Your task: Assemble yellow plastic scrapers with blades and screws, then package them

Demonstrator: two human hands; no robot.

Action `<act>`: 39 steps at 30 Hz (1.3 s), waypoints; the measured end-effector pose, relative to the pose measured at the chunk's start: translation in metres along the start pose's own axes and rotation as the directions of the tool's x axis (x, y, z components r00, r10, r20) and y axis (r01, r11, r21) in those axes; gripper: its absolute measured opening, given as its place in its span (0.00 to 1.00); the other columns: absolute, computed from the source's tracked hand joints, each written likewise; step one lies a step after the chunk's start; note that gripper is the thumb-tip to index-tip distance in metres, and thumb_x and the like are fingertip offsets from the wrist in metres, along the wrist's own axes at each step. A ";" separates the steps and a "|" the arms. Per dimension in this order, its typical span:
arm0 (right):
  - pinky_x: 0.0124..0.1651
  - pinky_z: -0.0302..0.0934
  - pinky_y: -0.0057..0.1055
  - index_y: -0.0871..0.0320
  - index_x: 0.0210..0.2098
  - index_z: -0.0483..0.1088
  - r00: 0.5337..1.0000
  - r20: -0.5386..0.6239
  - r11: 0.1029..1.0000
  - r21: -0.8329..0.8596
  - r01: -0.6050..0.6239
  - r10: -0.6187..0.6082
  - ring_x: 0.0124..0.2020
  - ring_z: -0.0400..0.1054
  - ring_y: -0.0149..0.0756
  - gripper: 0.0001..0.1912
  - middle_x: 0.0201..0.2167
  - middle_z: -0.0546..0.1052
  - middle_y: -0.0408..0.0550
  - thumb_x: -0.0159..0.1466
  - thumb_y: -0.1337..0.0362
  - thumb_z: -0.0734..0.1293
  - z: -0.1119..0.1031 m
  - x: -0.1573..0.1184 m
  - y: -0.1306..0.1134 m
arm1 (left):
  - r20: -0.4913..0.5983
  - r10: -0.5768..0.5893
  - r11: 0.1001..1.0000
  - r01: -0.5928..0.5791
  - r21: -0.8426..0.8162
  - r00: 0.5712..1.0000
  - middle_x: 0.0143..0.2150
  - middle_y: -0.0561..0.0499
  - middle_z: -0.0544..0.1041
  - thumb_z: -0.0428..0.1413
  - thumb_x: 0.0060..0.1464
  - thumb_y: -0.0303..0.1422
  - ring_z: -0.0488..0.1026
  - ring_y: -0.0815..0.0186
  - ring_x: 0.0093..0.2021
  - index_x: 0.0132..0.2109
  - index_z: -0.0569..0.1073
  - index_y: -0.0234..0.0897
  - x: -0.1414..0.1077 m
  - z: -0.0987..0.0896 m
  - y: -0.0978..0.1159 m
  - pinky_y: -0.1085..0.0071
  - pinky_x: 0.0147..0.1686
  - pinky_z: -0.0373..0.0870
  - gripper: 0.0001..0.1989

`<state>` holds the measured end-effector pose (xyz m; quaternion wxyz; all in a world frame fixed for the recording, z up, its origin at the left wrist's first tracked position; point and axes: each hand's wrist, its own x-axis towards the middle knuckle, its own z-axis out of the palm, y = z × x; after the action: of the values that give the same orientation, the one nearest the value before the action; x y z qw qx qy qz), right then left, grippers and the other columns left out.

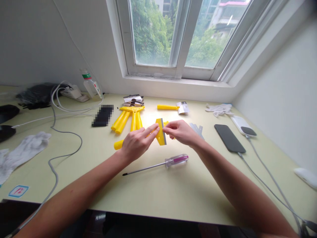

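My left hand (137, 142) is closed around a yellow scraper (160, 136), whose handle end sticks out to the left below the wrist. A grey metal blade (164, 137) runs along the right edge of the scraper's wide head. Thumb and fingers of my right hand (180, 131) pinch at this blade edge. Partly behind the right hand, several loose grey blades (197, 130) lie on the table. Just in front of both hands rests a screwdriver (176, 160) with a clear and purple handle, its tip pointing left.
Several yellow scraper handles (122, 121) lie at the back, beside packaged pieces (133, 99). Another yellow scraper (168, 107) has a wrapped head. To the right are a phone (229, 138), a power bank (244, 126) and a glove (219, 109). Cables, a bottle (92, 86) and gloves (27, 150) occupy the left.
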<state>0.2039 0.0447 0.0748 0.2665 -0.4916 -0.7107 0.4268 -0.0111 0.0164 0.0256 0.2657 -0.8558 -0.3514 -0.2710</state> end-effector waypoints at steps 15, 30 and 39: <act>0.37 0.65 0.32 0.57 0.38 0.76 0.955 -0.127 0.964 -0.049 0.263 -0.267 0.32 0.70 0.32 0.10 0.33 0.78 0.47 0.63 0.60 0.66 -0.011 -0.003 -0.002 | -0.123 -0.103 0.995 0.100 -0.030 0.987 0.57 0.45 0.75 0.51 0.61 0.24 0.80 0.63 0.38 0.62 0.65 0.40 0.005 -0.008 -0.004 0.71 0.24 0.70 0.23; 0.44 0.68 0.35 0.57 0.39 0.76 0.922 -0.170 0.934 0.023 0.357 -0.349 0.38 0.73 0.35 0.09 0.38 0.79 0.48 0.64 0.61 0.66 -0.010 -0.010 -0.011 | -0.121 -0.375 0.842 0.283 -0.459 0.919 0.54 0.43 0.75 0.51 0.62 0.28 0.76 0.61 0.49 0.58 0.67 0.39 0.008 -0.009 0.000 0.67 0.39 0.77 0.18; 0.41 0.66 0.34 0.56 0.37 0.75 0.877 -0.234 0.903 -0.015 0.428 -0.420 0.36 0.71 0.33 0.06 0.36 0.79 0.46 0.64 0.62 0.66 0.004 -0.012 -0.017 | 0.492 -0.533 -0.114 0.518 -0.847 0.688 0.21 0.59 0.65 0.55 0.61 0.40 0.63 0.74 0.16 0.43 0.67 0.37 0.022 -0.026 0.012 0.75 0.15 0.60 0.11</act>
<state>0.1974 0.0300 0.0880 0.4434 -0.3652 -0.7571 0.3110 0.0040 0.0029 0.0551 -0.4701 -0.5974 -0.3988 -0.5129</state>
